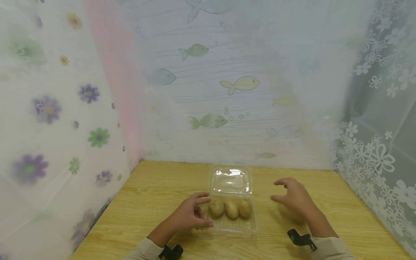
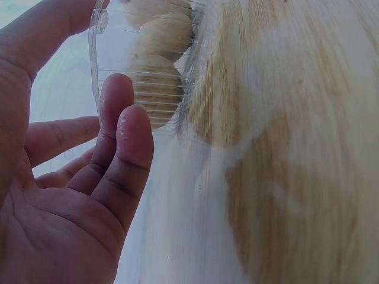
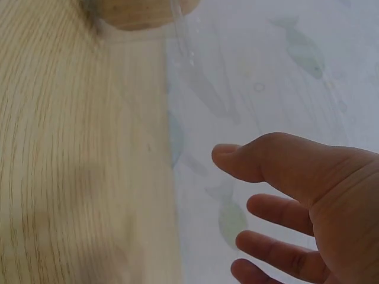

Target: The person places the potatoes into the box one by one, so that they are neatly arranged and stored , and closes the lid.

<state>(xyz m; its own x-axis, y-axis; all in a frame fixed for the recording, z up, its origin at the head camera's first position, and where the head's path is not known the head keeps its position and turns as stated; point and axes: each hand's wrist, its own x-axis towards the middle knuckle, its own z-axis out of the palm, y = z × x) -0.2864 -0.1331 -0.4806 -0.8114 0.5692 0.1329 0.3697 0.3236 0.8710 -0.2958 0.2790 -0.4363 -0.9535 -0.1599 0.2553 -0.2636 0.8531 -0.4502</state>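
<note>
Three potatoes (image 1: 232, 209) are held in a clear, open-lidded container (image 1: 232, 227) on the bench (image 1: 156, 187). The left grip (image 1: 187, 216) is spread loosely at the container's left edge; the right grip (image 1: 293, 196) is held relaxed, apart.

Legible markings: I can read no text, label, brand, number or sign in any of the three views, head, left wrist or right wrist.
</note>
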